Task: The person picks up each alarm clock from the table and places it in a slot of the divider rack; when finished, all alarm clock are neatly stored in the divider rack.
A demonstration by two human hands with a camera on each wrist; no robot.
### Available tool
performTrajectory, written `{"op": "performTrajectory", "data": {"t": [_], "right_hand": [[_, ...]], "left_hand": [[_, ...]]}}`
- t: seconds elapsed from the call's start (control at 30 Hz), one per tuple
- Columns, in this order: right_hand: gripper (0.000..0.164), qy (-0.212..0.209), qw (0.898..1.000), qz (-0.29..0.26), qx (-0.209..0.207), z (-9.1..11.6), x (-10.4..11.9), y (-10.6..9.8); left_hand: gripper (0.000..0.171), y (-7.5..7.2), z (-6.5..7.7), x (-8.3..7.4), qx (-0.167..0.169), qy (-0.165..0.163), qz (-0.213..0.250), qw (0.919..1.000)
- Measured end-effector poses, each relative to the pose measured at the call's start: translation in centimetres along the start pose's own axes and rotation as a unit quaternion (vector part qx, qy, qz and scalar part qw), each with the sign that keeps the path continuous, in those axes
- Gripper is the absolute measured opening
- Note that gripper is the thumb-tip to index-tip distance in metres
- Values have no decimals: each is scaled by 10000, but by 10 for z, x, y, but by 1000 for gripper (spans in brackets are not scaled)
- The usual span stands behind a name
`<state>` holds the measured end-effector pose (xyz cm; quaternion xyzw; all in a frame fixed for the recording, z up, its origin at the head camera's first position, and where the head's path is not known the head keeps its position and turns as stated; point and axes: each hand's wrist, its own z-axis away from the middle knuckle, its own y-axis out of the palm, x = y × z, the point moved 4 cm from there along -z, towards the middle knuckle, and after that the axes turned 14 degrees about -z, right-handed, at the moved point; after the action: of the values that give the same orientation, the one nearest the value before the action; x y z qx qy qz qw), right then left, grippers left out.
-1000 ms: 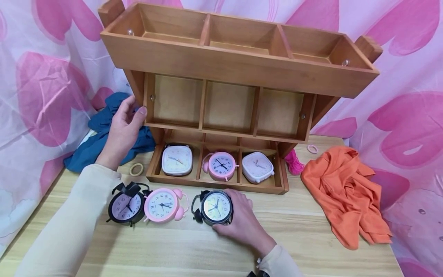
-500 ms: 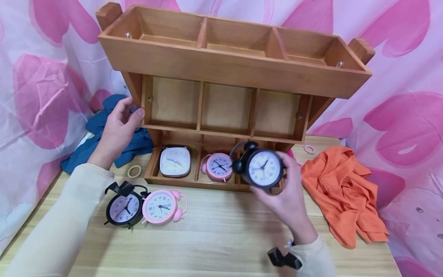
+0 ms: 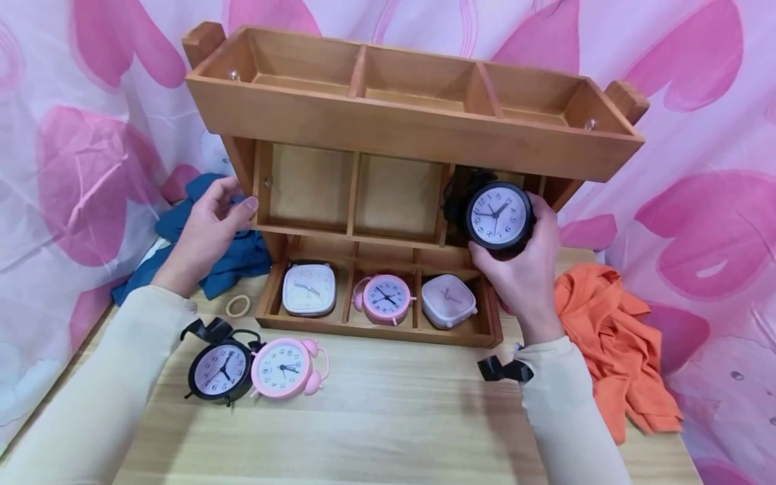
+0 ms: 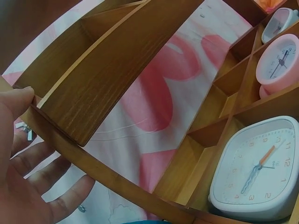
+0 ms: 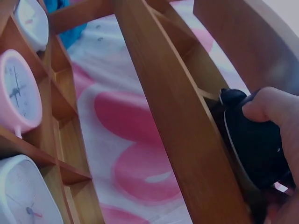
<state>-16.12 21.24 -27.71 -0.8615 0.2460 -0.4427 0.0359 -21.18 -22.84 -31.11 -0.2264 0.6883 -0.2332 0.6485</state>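
My right hand (image 3: 526,276) grips a black twin-bell alarm clock (image 3: 498,214) by its side, at the right compartment of the middle tier of a wooden shelf (image 3: 418,131). The right wrist view shows my thumb on the black casing (image 5: 254,140). At the shelf's left side, my left hand (image 3: 209,232) rests its thumb and loosely extended fingers against the frame. Two white square clocks (image 3: 309,289) (image 3: 448,301) flank a pink clock (image 3: 385,298) in the bottom tier. On the table, another black clock (image 3: 221,370) stands beside a pink twin-bell clock (image 3: 281,368).
Blue cloth (image 3: 233,259) is bunched behind my left hand, with a wooden ring (image 3: 238,306) near it. Orange cloth (image 3: 624,343) lies at the right, partly behind my right forearm. A pink-and-white curtain (image 3: 697,222) surrounds the wooden table (image 3: 364,431).
My right hand has lifted the black alarm clock off the table and carried it up and right to the middle tier. My left hand stays at the shelf's left side.
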Motion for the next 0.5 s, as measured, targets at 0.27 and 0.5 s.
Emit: {"op": "performTrajectory", "data": {"t": [0.27,0.5], "right_hand": [[85,108,9999,62,-114,-2,-9,0],[86,63,9961,787,-390,2,-6,-5]], "left_hand": [[64,2,2,0,1,-92,-119,9999],[66,2,3,0,-11,-115,-63,9999]]}}
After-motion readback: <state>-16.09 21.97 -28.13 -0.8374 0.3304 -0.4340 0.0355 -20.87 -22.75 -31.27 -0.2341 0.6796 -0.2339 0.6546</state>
